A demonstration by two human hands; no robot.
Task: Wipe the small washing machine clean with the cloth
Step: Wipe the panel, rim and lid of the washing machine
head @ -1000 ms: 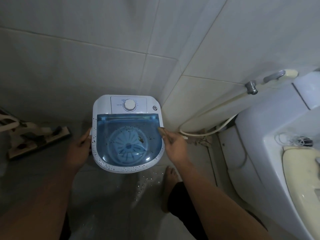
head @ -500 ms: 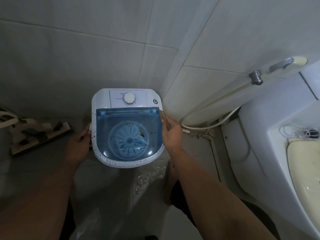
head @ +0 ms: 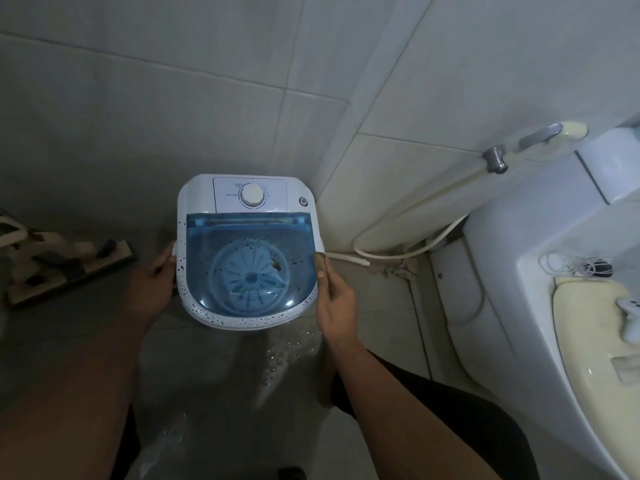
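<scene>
Small white washing machine (head: 247,251) standing on the wet tiled floor (head: 377,306) in the wall corner, blue see-through lid (head: 249,261) down, dark specks over lid and rim, dial (head: 251,195) at the back – a toilet (head: 540,306) off to the right, a hose (head: 408,251) trailing between. Left hand (head: 154,282) reaching in from bottom left, fingers curled round the machine's left edge by the side handle, thumb on top. Right hand (head: 334,294) stretched forward, fingers straight and pressed flat against the machine's right flank – not wrapped round anything, forearm slanting in from the lower right
</scene>
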